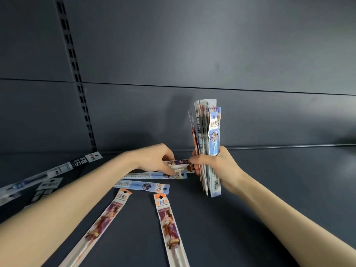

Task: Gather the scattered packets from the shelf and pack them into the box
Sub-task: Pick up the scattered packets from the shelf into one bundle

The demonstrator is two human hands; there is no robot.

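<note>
A bundle of packets (209, 132) stands upright at centre right, the right hand (217, 168) curled tight round its lower part. Just left, the left hand (154, 160) pinches one horizontal packet (181, 165). The scattered packets (167, 224) lie nearer and left on the dark shelf (269, 180).

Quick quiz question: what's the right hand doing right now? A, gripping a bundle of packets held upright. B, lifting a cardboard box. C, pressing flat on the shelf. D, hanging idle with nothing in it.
A: the right hand has its fingers curled round a bundle of packets that stands upright above the shelf, while the left hand holds a single packet sideways against it.
</note>
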